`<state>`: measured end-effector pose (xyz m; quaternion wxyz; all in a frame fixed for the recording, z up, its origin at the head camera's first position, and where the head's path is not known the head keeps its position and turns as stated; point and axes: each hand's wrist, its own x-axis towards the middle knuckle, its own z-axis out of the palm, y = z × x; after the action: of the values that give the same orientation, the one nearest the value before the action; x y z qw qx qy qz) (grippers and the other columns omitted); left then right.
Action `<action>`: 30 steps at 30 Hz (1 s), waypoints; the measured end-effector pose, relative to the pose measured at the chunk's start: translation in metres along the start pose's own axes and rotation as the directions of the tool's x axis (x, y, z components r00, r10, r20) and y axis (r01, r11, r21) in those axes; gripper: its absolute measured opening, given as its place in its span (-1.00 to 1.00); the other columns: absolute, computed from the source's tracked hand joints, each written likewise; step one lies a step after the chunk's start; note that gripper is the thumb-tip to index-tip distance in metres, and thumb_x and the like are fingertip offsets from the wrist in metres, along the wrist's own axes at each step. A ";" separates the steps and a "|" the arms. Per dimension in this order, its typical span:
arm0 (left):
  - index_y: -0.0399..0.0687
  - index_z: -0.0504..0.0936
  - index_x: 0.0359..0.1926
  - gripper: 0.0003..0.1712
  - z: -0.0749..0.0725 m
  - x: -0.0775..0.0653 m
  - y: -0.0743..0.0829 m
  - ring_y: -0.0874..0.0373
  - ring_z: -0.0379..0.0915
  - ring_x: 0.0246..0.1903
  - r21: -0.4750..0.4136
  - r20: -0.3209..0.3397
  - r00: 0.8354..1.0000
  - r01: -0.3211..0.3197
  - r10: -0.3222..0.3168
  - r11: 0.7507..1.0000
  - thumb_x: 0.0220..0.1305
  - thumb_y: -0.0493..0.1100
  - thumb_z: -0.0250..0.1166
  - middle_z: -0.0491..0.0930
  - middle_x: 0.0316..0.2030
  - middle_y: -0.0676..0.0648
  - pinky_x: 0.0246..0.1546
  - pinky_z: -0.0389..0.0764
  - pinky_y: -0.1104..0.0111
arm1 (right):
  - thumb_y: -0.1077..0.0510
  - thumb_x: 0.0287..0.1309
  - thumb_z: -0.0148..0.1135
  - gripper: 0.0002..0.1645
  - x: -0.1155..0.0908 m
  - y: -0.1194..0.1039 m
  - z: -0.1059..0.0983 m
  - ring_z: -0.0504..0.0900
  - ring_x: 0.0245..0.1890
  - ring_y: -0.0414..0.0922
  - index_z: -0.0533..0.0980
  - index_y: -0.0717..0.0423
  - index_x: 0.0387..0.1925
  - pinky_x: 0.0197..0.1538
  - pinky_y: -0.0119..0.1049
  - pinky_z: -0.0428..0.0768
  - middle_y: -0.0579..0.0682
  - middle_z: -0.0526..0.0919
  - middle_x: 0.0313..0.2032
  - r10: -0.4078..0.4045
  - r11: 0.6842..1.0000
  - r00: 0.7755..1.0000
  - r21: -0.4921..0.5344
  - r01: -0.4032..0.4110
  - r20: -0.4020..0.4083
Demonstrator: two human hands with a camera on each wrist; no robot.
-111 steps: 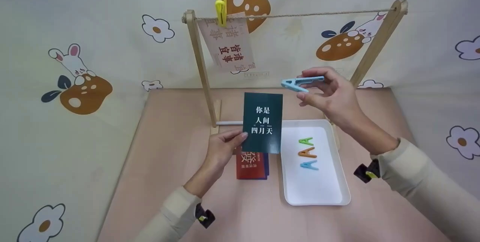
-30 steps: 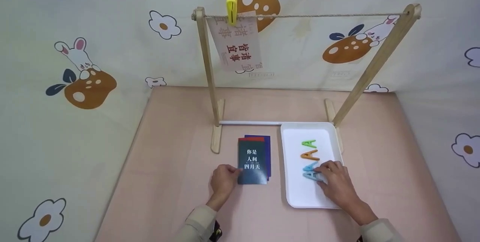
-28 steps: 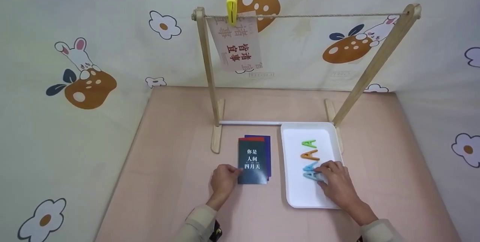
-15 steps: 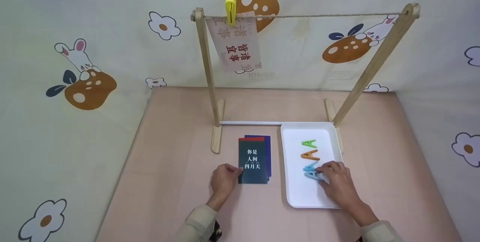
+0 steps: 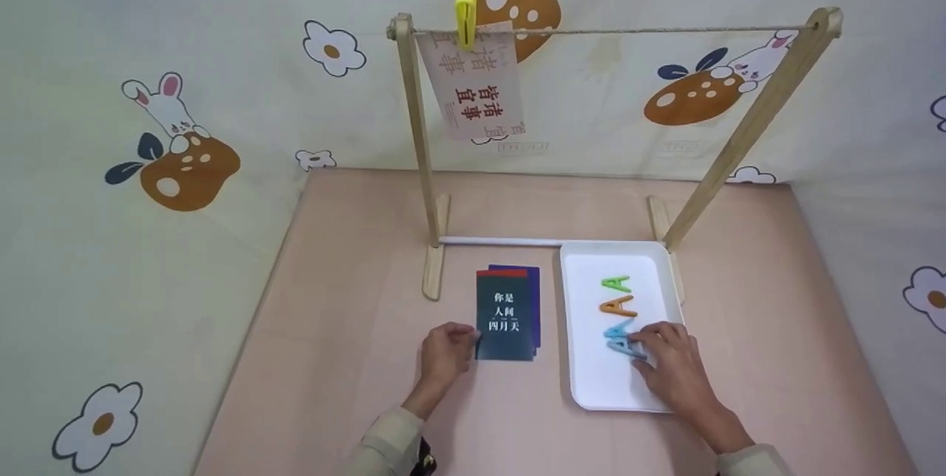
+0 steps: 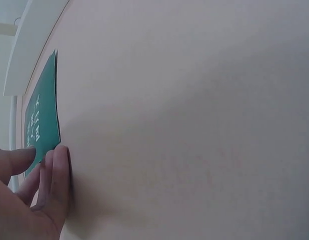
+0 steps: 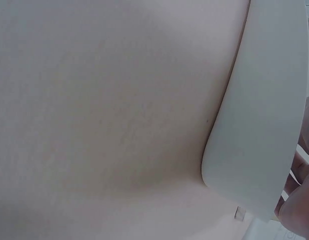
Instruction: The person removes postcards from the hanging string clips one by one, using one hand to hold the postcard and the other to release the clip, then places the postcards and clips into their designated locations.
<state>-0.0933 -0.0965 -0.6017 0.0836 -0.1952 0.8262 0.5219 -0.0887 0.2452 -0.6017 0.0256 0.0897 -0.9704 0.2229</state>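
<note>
My left hand (image 5: 447, 350) pinches the left edge of a dark green card (image 5: 505, 324) with white characters; in the left wrist view the thumb (image 6: 19, 162) lies over the card's face, the other fingers at its edge. This card lies on top of a red card (image 5: 510, 273) and a blue card (image 5: 536, 306). My right hand (image 5: 676, 365) is over a white tray (image 5: 591, 398), thumb and fingers apart on either side of a light blue clothespin (image 5: 625, 347). Another light blue clothespin (image 5: 617, 329) lies against it, with orange (image 5: 618, 306) and green (image 5: 616, 283) clothespins beyond.
A wooden rack (image 5: 746, 143) stands behind, a string (image 5: 628, 31) across its top. From the string hangs a pale pink card (image 5: 480, 92) under a yellow clothespin (image 5: 465, 14). The tray's far edge meets the rack's white bottom rod (image 5: 502, 241).
Both hands have come down from mid-air; the green card now lies on the stack and the held light blue clothespin in the tray. Lately the right thumb and fingers have spread.
</note>
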 end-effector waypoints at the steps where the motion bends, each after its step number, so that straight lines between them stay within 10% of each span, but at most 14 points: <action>1: -0.16 0.62 -0.26 -0.83 0.000 0.000 0.000 0.19 0.51 -0.54 -0.019 0.012 1.000 0.004 -0.004 1.000 0.15 -0.17 0.27 0.63 -0.44 -0.08 -0.64 0.56 0.46 | 0.30 -0.31 0.49 -0.54 -0.001 0.000 0.000 0.36 -0.03 -0.05 0.61 -0.01 -0.23 -0.05 -0.14 0.29 -0.07 0.54 -0.19 -0.001 1.000 1.000 0.003 0.001 -0.006; 15: -0.11 0.61 -0.17 -0.78 -0.010 -0.004 -0.003 0.18 0.57 -0.43 -0.082 0.036 0.995 0.095 -0.093 0.992 0.21 -0.11 0.22 0.62 -0.36 -0.08 -0.44 0.65 0.39 | 0.31 -0.36 0.50 -0.59 -0.005 -0.017 -0.001 0.39 -0.10 -0.11 0.62 -0.05 -0.34 -0.10 -0.22 0.31 -0.14 0.53 -0.24 -0.096 0.995 0.992 0.010 0.097 -0.081; 30: -0.02 0.47 0.11 -0.52 -0.030 -0.005 0.025 -0.05 0.42 0.11 -0.024 -0.017 0.997 -0.070 0.069 0.997 0.17 -0.05 0.26 0.51 0.08 -0.14 0.03 0.55 0.19 | 0.27 -0.33 0.50 -0.60 0.001 -0.044 -0.010 0.43 -0.11 -0.19 0.61 -0.08 -0.32 -0.16 -0.32 0.34 -0.21 0.57 -0.26 -0.228 0.970 0.963 0.050 0.237 -0.140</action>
<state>-0.0973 -0.1131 -0.5661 0.0564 -0.1715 0.8265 0.5332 -0.0812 0.2105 -0.5738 0.1133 0.1888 -0.9413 0.2559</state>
